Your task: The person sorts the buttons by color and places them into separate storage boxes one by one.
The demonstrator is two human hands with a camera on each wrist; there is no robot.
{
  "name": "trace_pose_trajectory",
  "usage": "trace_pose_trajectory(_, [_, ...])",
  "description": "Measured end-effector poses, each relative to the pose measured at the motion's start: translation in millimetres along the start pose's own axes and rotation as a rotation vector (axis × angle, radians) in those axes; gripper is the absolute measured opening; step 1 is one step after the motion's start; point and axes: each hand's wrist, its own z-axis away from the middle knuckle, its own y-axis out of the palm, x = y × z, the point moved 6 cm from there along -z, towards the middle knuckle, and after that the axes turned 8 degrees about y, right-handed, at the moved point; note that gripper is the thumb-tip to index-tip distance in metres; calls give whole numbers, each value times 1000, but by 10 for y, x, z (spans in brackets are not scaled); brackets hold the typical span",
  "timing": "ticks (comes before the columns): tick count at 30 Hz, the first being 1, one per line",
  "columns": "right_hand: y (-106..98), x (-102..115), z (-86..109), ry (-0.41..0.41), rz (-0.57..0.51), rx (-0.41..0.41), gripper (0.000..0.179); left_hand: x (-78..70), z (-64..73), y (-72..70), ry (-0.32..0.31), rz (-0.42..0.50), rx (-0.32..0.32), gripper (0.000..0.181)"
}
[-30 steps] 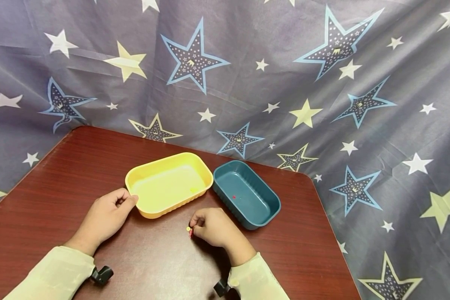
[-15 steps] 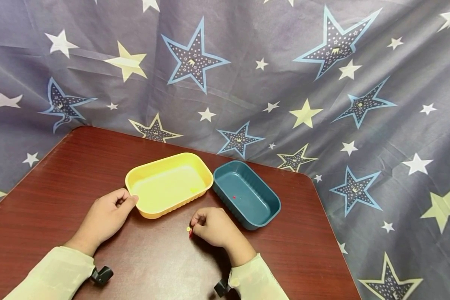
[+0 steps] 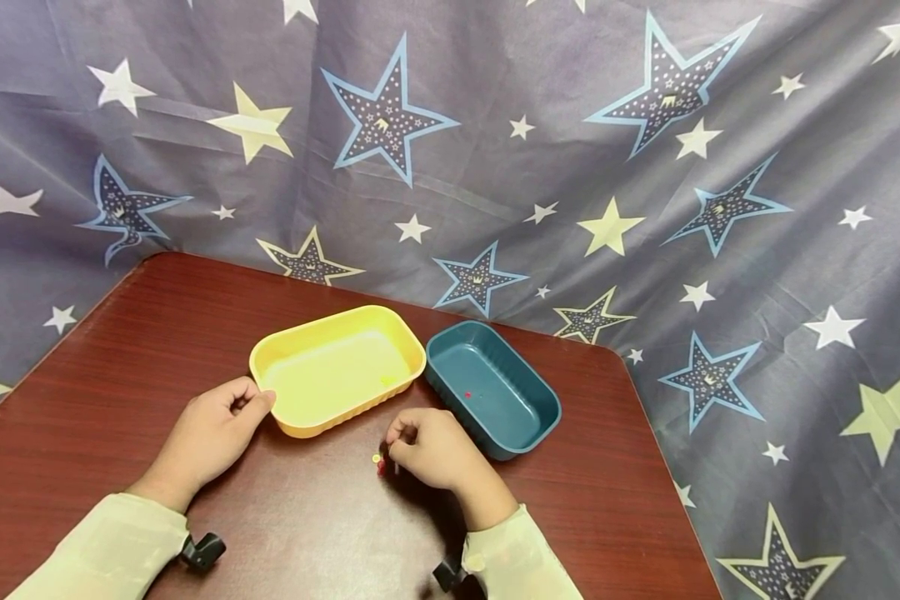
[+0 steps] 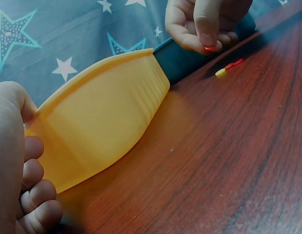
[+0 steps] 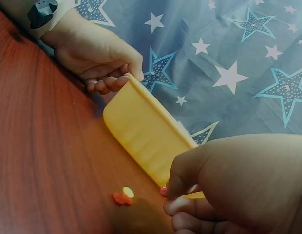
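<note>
My left hand (image 3: 217, 429) holds the near left corner of a yellow plastic tray (image 3: 300, 430) by its rim, thumb on top. My right hand (image 3: 431, 450) is just above the table in front of both trays, pinching a tiny red button-like piece (image 5: 163, 191) between thumb and finger. Left of those fingertips, a small yellow piece (image 5: 128, 192) and small red pieces (image 5: 122, 199) lie close together on the table. One red piece (image 3: 468, 394) rests inside the dark teal tray (image 3: 521, 446). A yellow piece (image 3: 387, 380) is faintly visible inside the yellow tray.
Both trays stand side by side on a reddish-brown wooden table (image 3: 307, 525), their near corners almost touching. Behind the table hangs a grey-blue curtain (image 3: 495, 192) patterned with stars. A black wrist camera (image 3: 204, 552) sits at the left sleeve.
The right hand has lifted slightly and shifted right, away from the pieces on the table, with a red piece now in its pinch. The left hand and both trays have stayed put.
</note>
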Motion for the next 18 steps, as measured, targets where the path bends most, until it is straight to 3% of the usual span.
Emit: trace_pose_trajectory(18, [-430, 61, -37, 8, -8, -69, 13, -20, -2, -18, -13, 7, 8, 33])
